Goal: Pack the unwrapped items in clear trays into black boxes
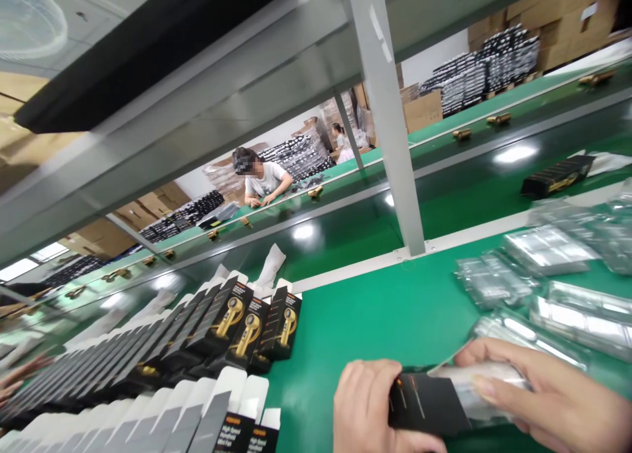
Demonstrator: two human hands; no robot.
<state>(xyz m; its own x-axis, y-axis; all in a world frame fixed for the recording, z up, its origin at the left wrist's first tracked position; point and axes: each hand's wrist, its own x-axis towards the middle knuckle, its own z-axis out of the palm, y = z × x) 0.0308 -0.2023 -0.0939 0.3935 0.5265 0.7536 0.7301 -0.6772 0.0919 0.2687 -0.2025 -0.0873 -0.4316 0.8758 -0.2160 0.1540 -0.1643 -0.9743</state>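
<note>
A small black carton [425,403] sits low in the middle of the view, just above the green desk [385,308], gripped between both hands. The left hand [368,407] wraps its end from the left, fingers [380,382] curled shut over the top edge. The right hand [548,400] comes in from the right with its fingers [498,361] closed around a clear plastic packet [481,390] whose end meets the open mouth of the carton; how far inside it reaches cannot be told. Just beyond the right hand, more clear packets [543,275] lie loosely scattered over the desk, some overlapping. To the left, well apart from the hands, rows of black cartons [232,328] with a gold product printed on them stand leaning against one another with white flaps open, and another row [162,420] lies nearer the lower edge. A grey upright post [390,130] rises from the desk's far rim and carries a shelf [197,97] overhead. Behind it runs a green conveyor belt [469,176] bearing one black box [557,175], then a further belt with small gold items [498,118] spaced along it. A co-worker [264,180] sits at that far line, and cardboard boxes [557,18] are stacked against the back wall.
</note>
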